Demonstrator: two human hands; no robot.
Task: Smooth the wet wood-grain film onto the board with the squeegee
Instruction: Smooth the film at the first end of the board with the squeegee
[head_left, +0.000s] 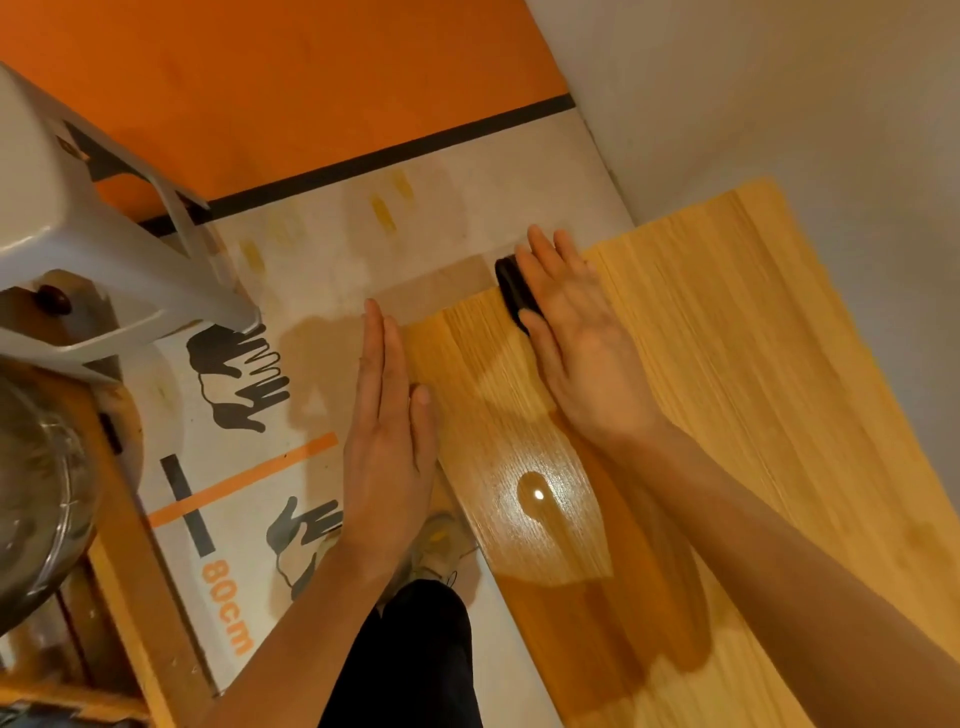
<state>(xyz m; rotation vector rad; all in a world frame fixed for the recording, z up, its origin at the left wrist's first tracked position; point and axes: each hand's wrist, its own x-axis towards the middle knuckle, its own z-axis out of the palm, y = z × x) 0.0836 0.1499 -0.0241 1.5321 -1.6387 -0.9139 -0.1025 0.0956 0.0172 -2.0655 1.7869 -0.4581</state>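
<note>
Toward one o'clock, your right hand (576, 332) is pressing flat, fingers straight, on the black squeegee (514, 296) over the glossy film (519, 415). Your left hand (389, 431) is lying spread, fingers straight, along the board (753, 364) edge at nine o'clock.

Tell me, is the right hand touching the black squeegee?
Touching. The head view shows the right hand lying flat over the black squeegee, fingers straight, with no gap between them.

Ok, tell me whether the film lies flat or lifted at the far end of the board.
Flat as far as visible: the wood-grain film shows no curl beside the squeegee under the right hand. Under it, cannot tell.
</note>
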